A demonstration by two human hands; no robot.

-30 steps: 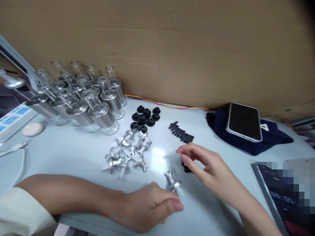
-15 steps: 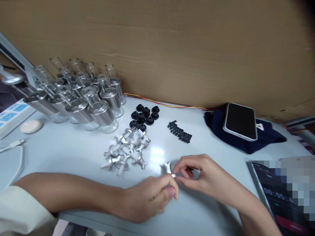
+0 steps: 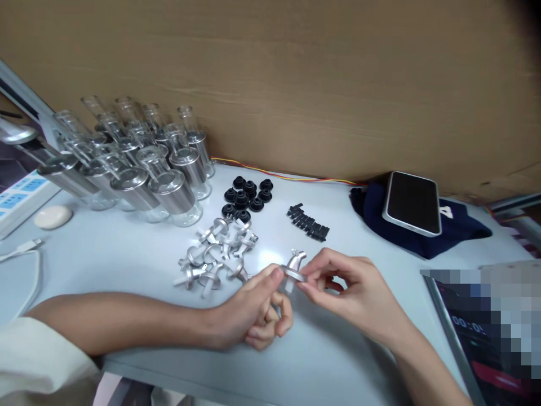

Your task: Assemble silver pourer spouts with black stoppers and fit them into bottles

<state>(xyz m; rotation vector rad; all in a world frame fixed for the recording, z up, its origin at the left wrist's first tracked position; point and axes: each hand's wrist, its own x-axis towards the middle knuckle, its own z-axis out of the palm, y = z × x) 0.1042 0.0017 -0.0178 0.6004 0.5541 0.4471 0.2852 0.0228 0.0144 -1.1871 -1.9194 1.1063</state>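
- The silver metal fitting [image 3: 293, 266] sits lifted just above the pale table [image 3: 127, 254], pinched between both hands near the front edge.
- The left hand [image 3: 257, 307] comes at it from the left, thumb and forefinger closed on the rim of its round flange; the other fingers curl under.
- The right hand [image 3: 350, 287] meets it from the right, fingertips shut on the same flange, so neither hand is nearer: both touch it.
- Its long axis tilts: a forked tip points up and away from the person, a short stem points down toward the table.
- It looks like bright, smooth aluminium, a disc with a narrow neck, small between the fingers.
- Just beyond the left hand lies a heap of like fittings [image 3: 215, 256]; farther back, black rubber caps [image 3: 247, 197], a row of small black clips [image 3: 308, 224], and glass bottles [image 3: 139, 163] with metal collars.
- A phone [image 3: 412, 203] rests on dark cloth to the right.
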